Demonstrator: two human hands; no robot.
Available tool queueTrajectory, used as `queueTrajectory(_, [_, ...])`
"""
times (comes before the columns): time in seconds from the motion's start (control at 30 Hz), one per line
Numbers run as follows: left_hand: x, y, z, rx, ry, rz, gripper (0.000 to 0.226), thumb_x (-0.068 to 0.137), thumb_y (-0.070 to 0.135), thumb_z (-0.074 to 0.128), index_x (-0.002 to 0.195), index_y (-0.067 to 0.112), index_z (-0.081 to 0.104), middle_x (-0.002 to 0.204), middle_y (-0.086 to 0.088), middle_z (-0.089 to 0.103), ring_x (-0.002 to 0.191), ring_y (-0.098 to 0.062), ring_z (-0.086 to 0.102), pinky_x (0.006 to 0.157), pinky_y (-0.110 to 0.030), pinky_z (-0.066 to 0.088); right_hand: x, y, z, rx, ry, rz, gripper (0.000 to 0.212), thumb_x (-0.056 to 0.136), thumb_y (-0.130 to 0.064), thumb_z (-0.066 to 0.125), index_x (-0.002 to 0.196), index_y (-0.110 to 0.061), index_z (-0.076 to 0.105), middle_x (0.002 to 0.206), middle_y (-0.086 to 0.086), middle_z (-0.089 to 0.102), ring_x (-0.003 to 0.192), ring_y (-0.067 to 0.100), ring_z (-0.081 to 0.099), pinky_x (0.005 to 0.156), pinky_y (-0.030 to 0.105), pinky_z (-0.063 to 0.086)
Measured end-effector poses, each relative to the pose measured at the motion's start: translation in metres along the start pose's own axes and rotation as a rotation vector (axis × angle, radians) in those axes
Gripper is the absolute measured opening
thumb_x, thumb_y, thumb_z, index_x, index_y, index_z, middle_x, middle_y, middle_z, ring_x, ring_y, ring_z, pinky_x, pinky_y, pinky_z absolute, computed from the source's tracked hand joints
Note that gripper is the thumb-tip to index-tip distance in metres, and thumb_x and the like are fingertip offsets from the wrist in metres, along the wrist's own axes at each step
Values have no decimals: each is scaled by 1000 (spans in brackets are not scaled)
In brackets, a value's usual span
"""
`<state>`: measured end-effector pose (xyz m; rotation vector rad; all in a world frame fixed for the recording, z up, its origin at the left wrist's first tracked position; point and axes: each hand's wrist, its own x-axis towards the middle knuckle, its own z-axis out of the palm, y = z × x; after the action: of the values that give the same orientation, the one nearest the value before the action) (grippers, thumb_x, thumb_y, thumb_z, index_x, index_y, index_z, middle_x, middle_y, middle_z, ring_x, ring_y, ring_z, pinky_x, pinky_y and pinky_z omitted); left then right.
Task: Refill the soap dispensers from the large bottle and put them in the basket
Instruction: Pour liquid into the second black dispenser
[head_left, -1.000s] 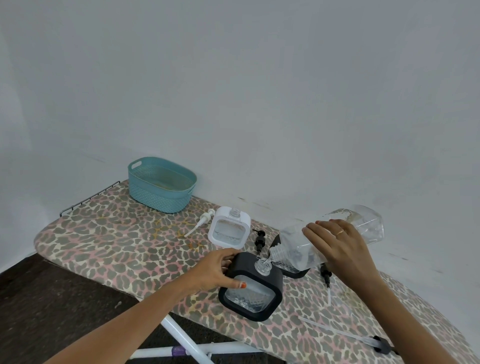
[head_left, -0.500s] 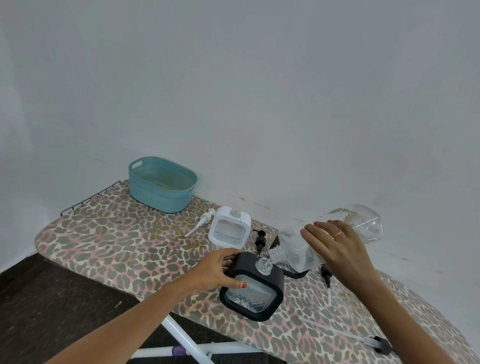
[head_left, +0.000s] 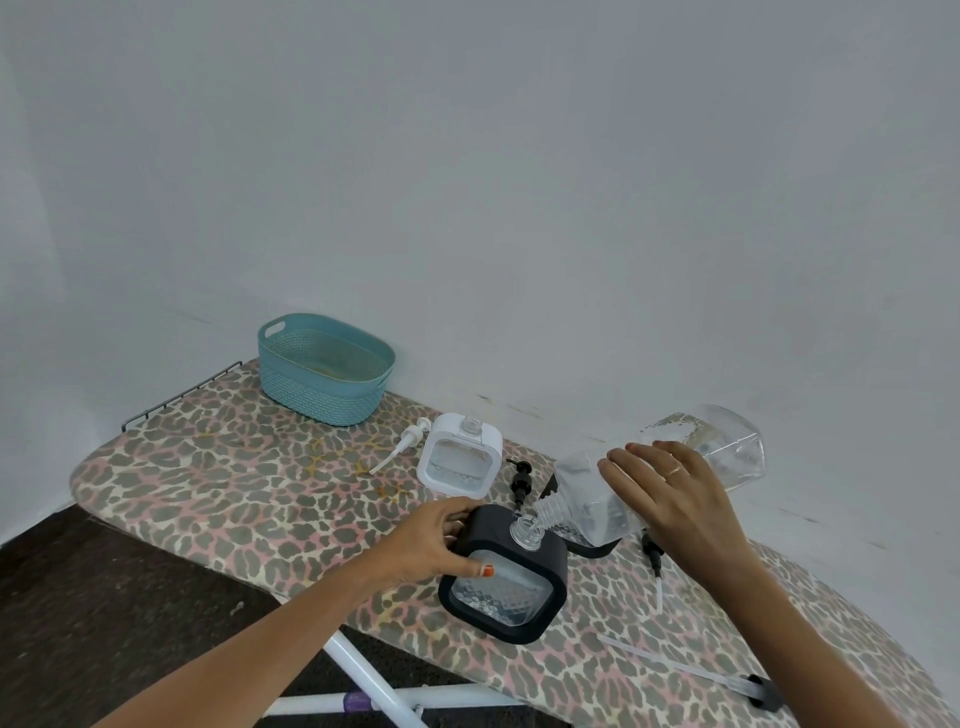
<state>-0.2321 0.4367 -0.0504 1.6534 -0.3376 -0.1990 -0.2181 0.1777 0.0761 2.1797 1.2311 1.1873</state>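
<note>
The large clear plastic bottle (head_left: 722, 447) is tipped well over. Its base points up toward the wall and its threaded neck points down-left, right at the open clear neck of a square black-framed soap dispenser (head_left: 501, 592) w/ a ribbed clear window. The right hand (head_left: 675, 493) grips the bottle round its middle w/ fingers laid over the top; the thumb is hidden, prob. wrapped underneath. The left hand (head_left: 428, 540) holds that dispenser by its left side, fingers curled round the back and the orange-nailed thumb on the front frame. The dispenser stands near the front edge of the leopard-print ironing board (head_left: 208, 483), approx. mid-length.

Just behind it, partly hidden by the bottle, is a second black dispenser (head_left: 589, 545). A white-framed square dispenser (head_left: 460, 462), neck open, stands further back-left, nearer the wall-side edge.

Loose pumps lie on the cover:
- A white pump (head_left: 400, 449) w/ its tube is just left of the white dispenser.
- A black pump (head_left: 521, 480) is between the white dispenser and the bottle.
- Another black pump w/ clear tube (head_left: 653, 564) is below the right wrist.
- A long clear tube w/ black cap (head_left: 727, 673) lies near the front-right edge.

The teal woven-look plastic basket (head_left: 322, 400) sits at the board's back-left corner, well apart from all three dispensers, which stand outside it. A wire rack (head_left: 176, 397) edges the left end. White metal legs (head_left: 358, 670) show below, over dark floor.
</note>
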Motion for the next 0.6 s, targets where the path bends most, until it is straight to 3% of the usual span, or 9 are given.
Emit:
queueTrajectory(0.2, [2, 0, 1, 11, 9, 8, 58, 63, 11, 83, 108, 34, 54, 119, 7, 60, 116, -16, 55, 103, -36, 43, -1, -2, -1, 9, -16, 27, 38, 79, 12, 36, 103, -9, 54, 97, 7, 71, 87, 25, 69, 77, 38, 53])
queueTrajectory(0.37, [2, -1, 1, 29, 18, 4, 58, 62, 15, 84, 107, 35, 54, 118, 10, 60, 116, -15, 55, 102, -34, 44, -2, -4, -1, -16, -26, 38, 56, 91, 9, 16, 94, -8, 70, 95, 7, 71, 85, 25, 69, 75, 38, 54])
queueTrajectory(0.53, [2, -2, 2, 19, 15, 9, 58, 62, 15, 84, 110, 32, 55, 118, 6, 62, 113, -13, 57, 100, -34, 46, -3, -6, 0, -12, -9, 57, 46, 82, 11, 31, 93, -8, 71, 94, 7, 72, 84, 25, 69, 75, 38, 54])
queueTrajectory(0.6, [2, -2, 2, 18, 13, 12, 58, 62, 15, 84, 109, 32, 55, 117, 7, 62, 112, -13, 58, 99, -32, 47, -3, -6, 1, 6, 7, 84, 49, 81, 11, 28, 91, -7, 71, 92, 7, 72, 82, 25, 69, 74, 38, 54])
